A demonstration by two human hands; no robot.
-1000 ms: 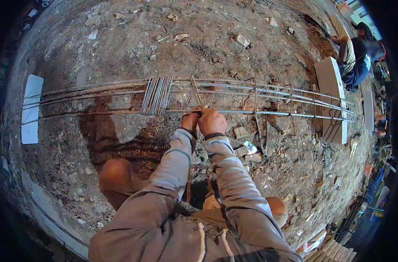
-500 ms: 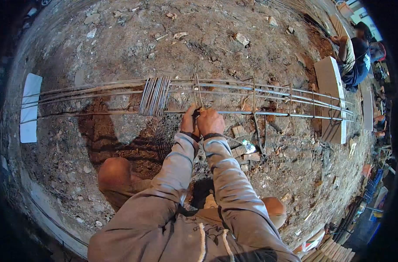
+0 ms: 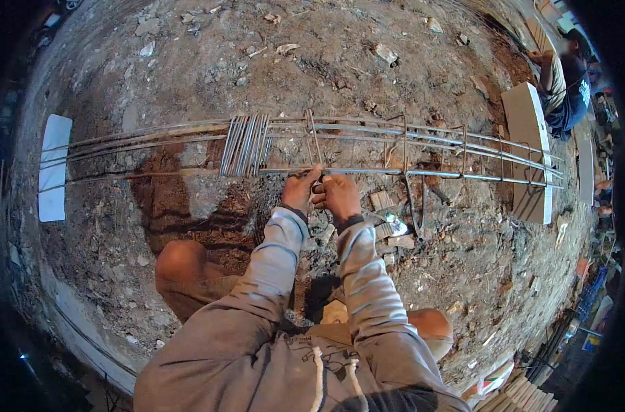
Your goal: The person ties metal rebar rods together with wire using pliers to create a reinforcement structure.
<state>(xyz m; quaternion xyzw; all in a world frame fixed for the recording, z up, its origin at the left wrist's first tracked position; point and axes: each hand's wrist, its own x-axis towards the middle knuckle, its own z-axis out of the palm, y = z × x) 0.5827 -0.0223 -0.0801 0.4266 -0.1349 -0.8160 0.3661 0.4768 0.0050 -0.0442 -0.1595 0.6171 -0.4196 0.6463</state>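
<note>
A long cage of steel rebar bars (image 3: pixel 436 147) lies across the dirt from left to right. A tight bundle of bent stirrups (image 3: pixel 246 145) hangs on it left of centre, and one single stirrup (image 3: pixel 315 141) stands just above my hands. My left hand (image 3: pixel 299 190) pinches the nearest bar where that stirrup crosses it. Right beside it, my right hand (image 3: pixel 338 192) is closed at the same joint; what it grips is too small to make out. Both arms wear grey sleeves.
White blocks prop the cage at the left end (image 3: pixel 54 167) and the right end (image 3: pixel 528 147). More stirrups (image 3: pixel 463 151) stand spaced along the right half. Rubble and brick pieces (image 3: pixel 388 233) lie near my knees. Another person (image 3: pixel 566 86) crouches at the far right.
My hands have dropped slightly from on top of the near bar to just under it, still at the same stirrup joint. The view has shifted a little.
</note>
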